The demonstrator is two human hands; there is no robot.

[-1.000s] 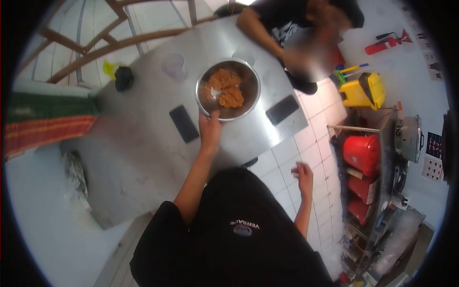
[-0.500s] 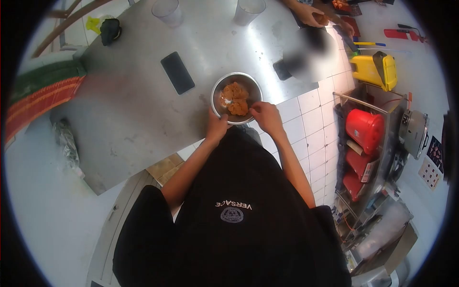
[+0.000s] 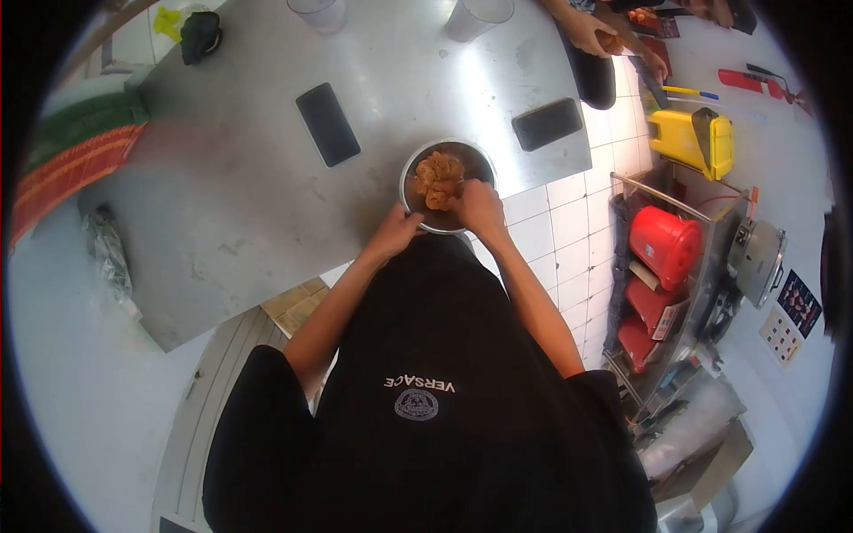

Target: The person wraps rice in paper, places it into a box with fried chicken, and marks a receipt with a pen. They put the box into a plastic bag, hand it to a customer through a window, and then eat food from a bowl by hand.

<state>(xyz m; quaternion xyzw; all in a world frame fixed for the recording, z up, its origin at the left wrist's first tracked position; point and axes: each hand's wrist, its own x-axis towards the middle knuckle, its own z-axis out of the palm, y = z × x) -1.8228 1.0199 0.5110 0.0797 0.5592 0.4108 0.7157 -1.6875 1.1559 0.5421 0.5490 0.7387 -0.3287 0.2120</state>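
Note:
A round metal bowl (image 3: 477,162) stands at the table's near edge, close to my body. Lumpy orange-brown food (image 3: 437,175), which looks like coated fried chicken pieces, lies inside it. My left hand (image 3: 397,229) is closed on the near left part of the rim. Over the right side of the bowl reaches my right hand (image 3: 477,210), its fingers bent together against the food's lower right edge. Its fingertips are partly hidden, and how much of the food they pinch is hard to see.
Two phones lie on the metal table (image 3: 249,178): one phone (image 3: 328,124) left of the bowl, another phone (image 3: 546,123) to the right. Two translucent cups (image 3: 480,18) stand at the far edge. Another person's hand (image 3: 591,34) is at top right. A shelf holds a red bucket (image 3: 665,244).
My right hand has moved from the bowl's right rim inward onto the food. The white lump beside the food no longer shows. The view has shifted slightly, and the right phone is now sharp.

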